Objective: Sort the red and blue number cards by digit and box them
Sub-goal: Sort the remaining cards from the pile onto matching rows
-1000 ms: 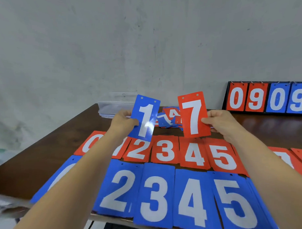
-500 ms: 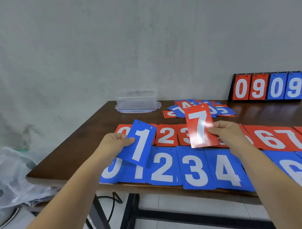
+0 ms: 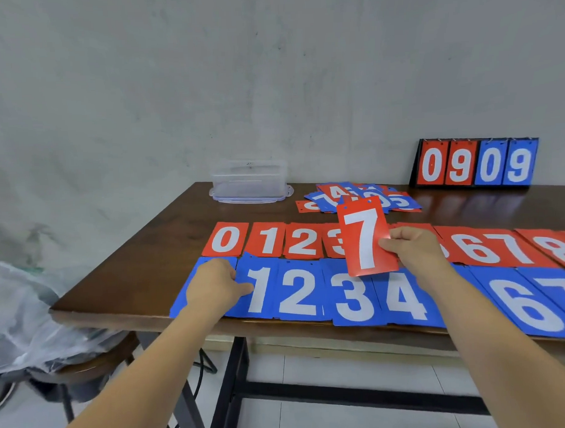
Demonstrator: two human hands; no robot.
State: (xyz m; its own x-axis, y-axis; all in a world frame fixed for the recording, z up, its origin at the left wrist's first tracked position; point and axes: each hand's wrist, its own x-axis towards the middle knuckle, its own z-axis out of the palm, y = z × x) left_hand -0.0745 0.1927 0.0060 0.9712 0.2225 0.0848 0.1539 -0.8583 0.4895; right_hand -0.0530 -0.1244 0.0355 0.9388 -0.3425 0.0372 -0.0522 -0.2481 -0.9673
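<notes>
Mid-sort: red 7 card (image 3: 365, 239) in the air, blue 1 card (image 3: 261, 288) down on its row.

Dark wood surface (image 3: 167, 250) carries a blue row (image 3: 351, 294) along the near edge (1, 2, 3, 4, then 6, 7 readable) and a red row (image 3: 303, 240) just behind it (0, 1, 2, 3, then 6, 7, 8). Flip scoreboard (image 3: 474, 164) stands back right, reads 0909. Clear plastic box (image 3: 249, 181) sits at the back by the wall, with a loose card pile (image 3: 360, 196) beside it. Right hand (image 3: 410, 246) pinches the red 7 card by its right edge, upright above both rows. Left hand (image 3: 216, 286) has its fingers curled and its thumb on the left edge of the blue 1 card, which lies flat beside the blue 2.
</notes>
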